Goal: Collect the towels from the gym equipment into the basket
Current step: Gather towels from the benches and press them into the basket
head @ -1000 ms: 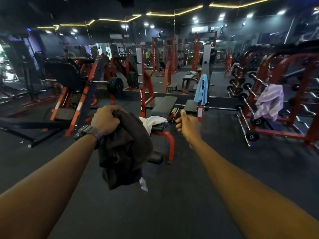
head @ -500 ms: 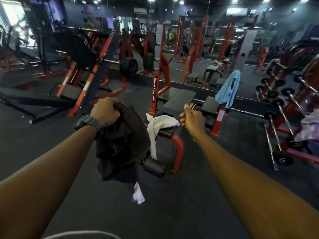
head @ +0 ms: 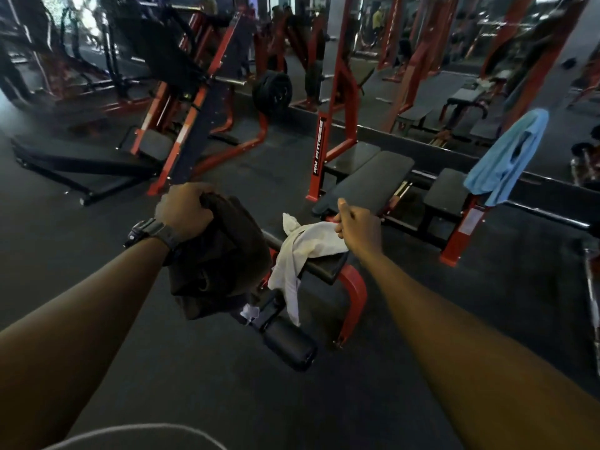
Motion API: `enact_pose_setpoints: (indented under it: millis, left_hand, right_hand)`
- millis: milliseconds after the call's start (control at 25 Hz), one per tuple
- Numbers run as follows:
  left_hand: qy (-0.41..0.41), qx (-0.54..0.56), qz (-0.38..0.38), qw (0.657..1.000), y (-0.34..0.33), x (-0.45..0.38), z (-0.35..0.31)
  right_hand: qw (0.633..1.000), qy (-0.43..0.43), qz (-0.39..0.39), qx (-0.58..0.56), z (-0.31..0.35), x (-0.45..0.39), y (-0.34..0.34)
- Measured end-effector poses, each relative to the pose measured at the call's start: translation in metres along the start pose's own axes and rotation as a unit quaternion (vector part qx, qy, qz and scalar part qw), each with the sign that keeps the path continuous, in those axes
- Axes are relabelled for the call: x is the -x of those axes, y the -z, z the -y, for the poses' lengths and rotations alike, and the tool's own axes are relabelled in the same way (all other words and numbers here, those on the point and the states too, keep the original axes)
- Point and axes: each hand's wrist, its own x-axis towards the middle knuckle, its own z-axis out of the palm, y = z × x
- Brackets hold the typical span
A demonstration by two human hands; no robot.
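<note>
Now, left hand: I am seeing the left hand (head: pixel 183 211) clenching the gathered top of a dark bundle (head: pixel 217 258) that is hanging below the fist; whether it is a towel or a soft bag I cannot tell, and no basket is showing plainly anywhere.
Right hand: the right hand (head: pixel 358 227) is hovering at the far edge of the white towel (head: pixel 305 251), fingers curled with the thumb up; it is touching or just about to pinch the cloth, and I cannot tell which, so I am treating it as holding nothing yet.
Task thing: the white towel is lying draped over the near end of the bench (head: pixel 367 183), one tail hanging down beside the red frame (head: pixel 354 297) and above the black foot roller (head: pixel 289 345).
Doing it well: I am judging that the pinch should be taking the bunched upper fold, not a single corner, and that the lift should be going straight up so the hanging tail is clearing the frame and roller without snagging.
Bundle: I am keeping the left hand's load off to the left, away from the lift path.
Farther on: a blue towel (head: pixel 506 157) is hanging on a red upright beyond the bench, likely the next pickup.
</note>
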Motion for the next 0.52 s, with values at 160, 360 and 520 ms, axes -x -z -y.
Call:
enact_pose_setpoints:
  millis: [160,360,520]
  left_hand:
    - [0.029,0.020,0.025,0.999,-0.061,-0.044,-0.023]
    - [0.056,0.054,0.072,0.994,-0.153,-0.117,-0.028]
    - [0.070,0.057,0.104,0.991,-0.222,-0.155,-0.013]
  right_hand:
    - [0.999,0.011,0.039,0.028,-0.036,-0.080,-0.029]
    - [0.992,0.017,0.096,0.079,-0.074,-0.178,-0.095]
    - [0.980,-0.003,0.144,0.137,-0.119,-0.222,-0.155]
